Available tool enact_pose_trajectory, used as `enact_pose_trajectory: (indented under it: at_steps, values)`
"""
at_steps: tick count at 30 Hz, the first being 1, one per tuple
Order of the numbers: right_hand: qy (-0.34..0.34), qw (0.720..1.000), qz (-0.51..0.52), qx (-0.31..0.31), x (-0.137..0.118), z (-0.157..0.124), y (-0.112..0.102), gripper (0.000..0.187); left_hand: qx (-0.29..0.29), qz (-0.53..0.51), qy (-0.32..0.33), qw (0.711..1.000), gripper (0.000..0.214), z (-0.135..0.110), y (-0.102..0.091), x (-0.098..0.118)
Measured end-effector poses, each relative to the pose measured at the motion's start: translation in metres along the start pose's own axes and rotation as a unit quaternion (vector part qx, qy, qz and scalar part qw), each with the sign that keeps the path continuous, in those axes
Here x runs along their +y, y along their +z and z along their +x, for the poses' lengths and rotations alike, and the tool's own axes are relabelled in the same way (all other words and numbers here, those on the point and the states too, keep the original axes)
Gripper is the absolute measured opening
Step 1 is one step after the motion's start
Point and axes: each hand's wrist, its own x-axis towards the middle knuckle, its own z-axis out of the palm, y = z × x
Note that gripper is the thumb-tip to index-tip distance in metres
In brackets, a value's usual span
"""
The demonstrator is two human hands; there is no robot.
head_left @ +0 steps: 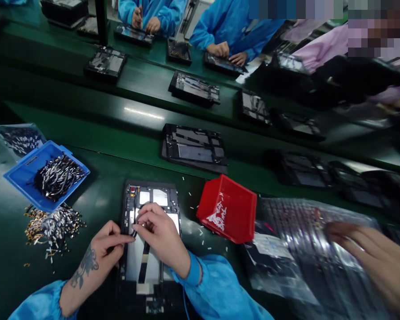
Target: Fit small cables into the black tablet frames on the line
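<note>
An opened tablet [133, 262] lies in front of me, its inner parts facing up: silver battery panels, a black flex ribbon [142, 268] and small boards. My left hand [108, 244] rests at its left edge, index finger stretched onto the tablet and the other fingers curled, holding nothing. Over the upper middle, my right hand [162, 235] pinches a thin dark cable [135, 232] between thumb and fingers, close to the left index fingertip. The cable's far end is hard to make out. Part of the tablet is hidden beneath the right hand.
A blue bin [23, 178] of small cables stands left, with a loose cable pile [55, 226] before it. Right are a red bin [233, 200] with white bits and a plastic bag [286, 249], another person's blurred hand [370, 253] above it. More tablets [193, 144] lie beyond.
</note>
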Motion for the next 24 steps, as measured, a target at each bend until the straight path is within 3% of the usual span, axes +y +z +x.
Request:
enact_pose_trajectory:
  at_steps: [4,11,24]
  values:
    - [-0.011,1.000,-0.011,0.000,0.0009,-0.0002,-0.0003,0.014,-0.002,0.038,0.016,0.999,0.030,-0.0014,-0.0003,0.0032]
    - [-0.020,0.998,-0.065,0.013,0.0058,-0.0001,0.0061,0.010,0.012,0.137,0.103,0.985,0.038,-0.0012,-0.0020,0.0077]
    - [-0.026,0.992,-0.124,0.017,0.0012,-0.0002,0.0054,0.012,-0.004,0.193,0.096,0.976,0.039,-0.0043,-0.0021,0.0050]
